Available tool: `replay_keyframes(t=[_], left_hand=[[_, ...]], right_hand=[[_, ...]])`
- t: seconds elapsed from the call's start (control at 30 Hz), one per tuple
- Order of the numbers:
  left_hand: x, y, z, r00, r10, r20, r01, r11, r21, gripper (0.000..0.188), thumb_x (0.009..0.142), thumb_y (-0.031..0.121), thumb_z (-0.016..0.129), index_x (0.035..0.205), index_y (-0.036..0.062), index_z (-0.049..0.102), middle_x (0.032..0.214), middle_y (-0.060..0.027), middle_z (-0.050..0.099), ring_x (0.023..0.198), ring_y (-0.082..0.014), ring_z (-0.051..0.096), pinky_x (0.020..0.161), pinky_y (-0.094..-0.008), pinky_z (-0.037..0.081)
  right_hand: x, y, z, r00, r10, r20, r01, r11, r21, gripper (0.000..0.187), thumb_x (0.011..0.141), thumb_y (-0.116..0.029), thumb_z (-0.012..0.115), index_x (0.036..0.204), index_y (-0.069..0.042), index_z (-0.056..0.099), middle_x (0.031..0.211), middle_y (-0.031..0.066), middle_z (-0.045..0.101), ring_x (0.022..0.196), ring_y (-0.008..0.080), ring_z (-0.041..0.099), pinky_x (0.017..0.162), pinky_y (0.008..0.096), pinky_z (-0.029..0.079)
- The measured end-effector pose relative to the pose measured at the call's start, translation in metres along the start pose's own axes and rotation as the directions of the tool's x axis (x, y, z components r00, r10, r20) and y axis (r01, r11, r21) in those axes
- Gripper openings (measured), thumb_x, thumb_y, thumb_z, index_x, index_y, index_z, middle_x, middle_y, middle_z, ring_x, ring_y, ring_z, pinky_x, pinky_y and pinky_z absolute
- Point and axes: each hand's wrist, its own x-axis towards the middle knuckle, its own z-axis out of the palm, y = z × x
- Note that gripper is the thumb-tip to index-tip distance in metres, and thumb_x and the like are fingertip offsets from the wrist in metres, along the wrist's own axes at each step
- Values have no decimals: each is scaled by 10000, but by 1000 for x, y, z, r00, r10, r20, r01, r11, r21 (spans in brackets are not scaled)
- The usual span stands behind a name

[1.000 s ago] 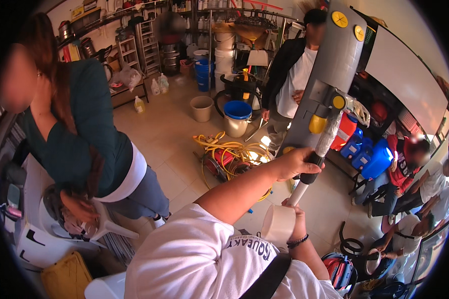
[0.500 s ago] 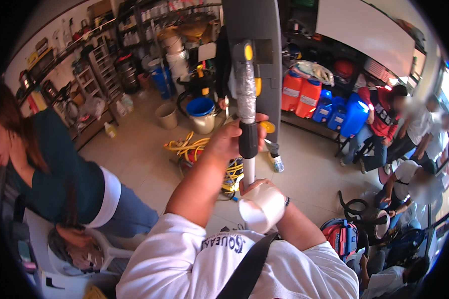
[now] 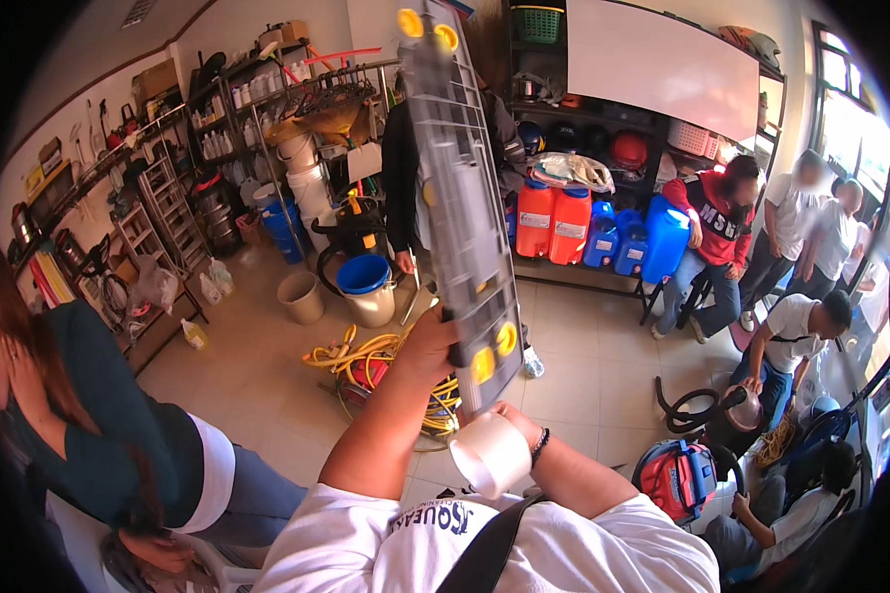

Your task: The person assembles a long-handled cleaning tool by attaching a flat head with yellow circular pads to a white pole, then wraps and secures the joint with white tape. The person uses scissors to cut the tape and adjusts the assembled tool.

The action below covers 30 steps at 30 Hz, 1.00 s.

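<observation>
In front of me rises a long, flat grey tool [image 3: 465, 198] with a ribbed face and yellow wheels at both ends, blurred by motion. My left hand [image 3: 428, 346] is closed around it near its lower end, next to a dark part. Just below, my right hand [image 3: 519, 423] wraps behind a short white tube [image 3: 489, 455] whose open end faces me. Most of the right fingers are hidden by the tube. Whether tube and tool are joined cannot be made out. A dark beaded bracelet circles my right wrist.
Yellow hose coils [image 3: 361, 361] lie on the floor past my left forearm. Beyond are a blue-lined bucket [image 3: 366, 287] and red jugs [image 3: 552, 222]. A person in dark green [image 3: 133, 385] stands close at left; a red backpack-like unit [image 3: 674, 474] sits at right. Several people occupy the right side.
The grey tool has turned and tilted, now showing its ribbed, wheeled face where the taped pole and dark collar showed. My left hand has moved lower and left; the white tube has dropped slightly.
</observation>
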Motion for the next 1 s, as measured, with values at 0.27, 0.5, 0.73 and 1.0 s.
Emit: replay_keyframes(t=[0.27,0.5,0.73,1.0], left_hand=[[-11,9,-83,823,-57,565,211,954,-213,635,691,229,625,1211,25,324,1091,-163,469,972,-299,487,876,-379,366],[-71,4,-50,890,287,355,-444,368,817,605,702,303,612,1190,44,365,1130,-150,450,1007,-286,449,855,-374,357],[-93,16,-18,625,773,108,-209,33,977,534,662,311,647,1085,40,468,1038,-135,509,921,-288,486,784,-340,392],[-91,14,-35,860,499,-105,-319,687,653,700,563,267,742,1126,16,410,960,-58,497,874,-164,478,768,-300,395]], right_hand=[[17,10,23,992,123,21,-123,992,-5,163,732,-124,506,823,3,550,733,86,582,642,185,581,569,305,484],[28,18,27,985,-165,51,171,890,-422,264,701,-196,474,820,25,554,786,134,585,714,240,569,657,357,461],[38,28,82,998,12,57,-24,977,211,217,729,-94,462,874,43,548,852,119,587,715,220,566,666,334,467],[39,27,60,860,-184,475,362,877,-316,118,684,2,507,774,52,564,837,102,562,657,153,553,596,265,460]])
